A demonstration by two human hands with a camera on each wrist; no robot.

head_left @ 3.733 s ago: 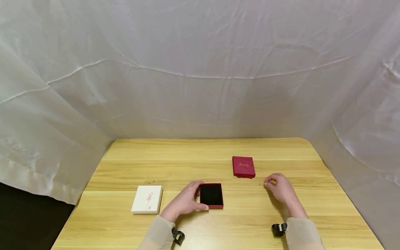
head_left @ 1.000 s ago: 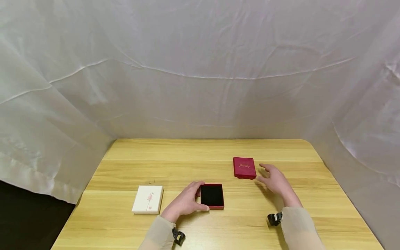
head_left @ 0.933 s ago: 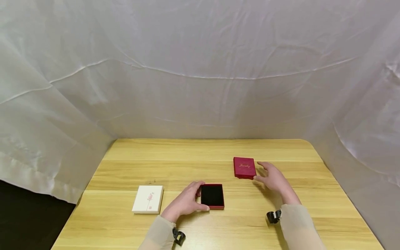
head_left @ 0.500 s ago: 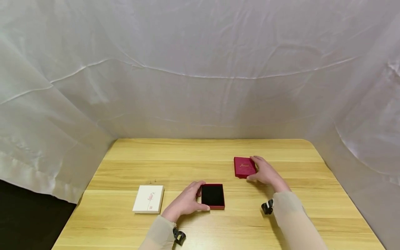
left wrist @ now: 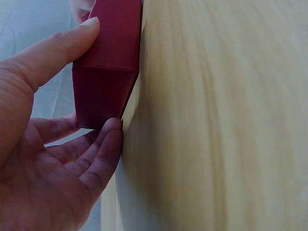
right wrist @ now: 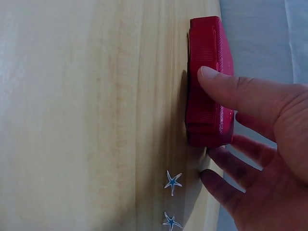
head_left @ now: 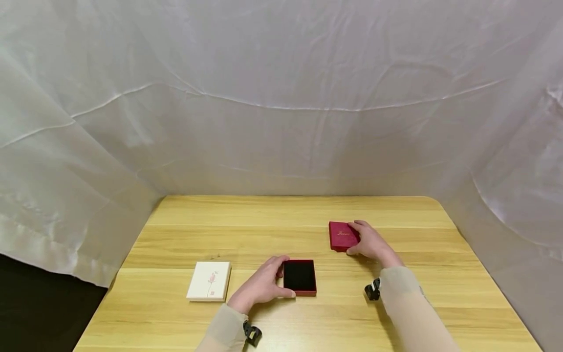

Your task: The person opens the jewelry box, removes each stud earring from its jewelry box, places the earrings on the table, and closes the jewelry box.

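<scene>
My left hand holds the left side of an open red jewelry box with a black pad in it. The left wrist view has the thumb on one wall of that box and the fingers by its adjoining wall and far side. Farther back, my right hand grips the right side of a red box lid with gold lettering. Seen from the right wrist, the thumb presses the lid's ribboned front, and one starfish earring and another starfish earring lie close by.
A white box with a pink flower print stands left of my left hand. Just behind it are two tiny stud-like pieces. Wooden tabletop runs back to a pale curtain.
My right hand has left the small items on the table at the right, moved left and back, and taken hold of the red lid. My left hand stays on the open box.
</scene>
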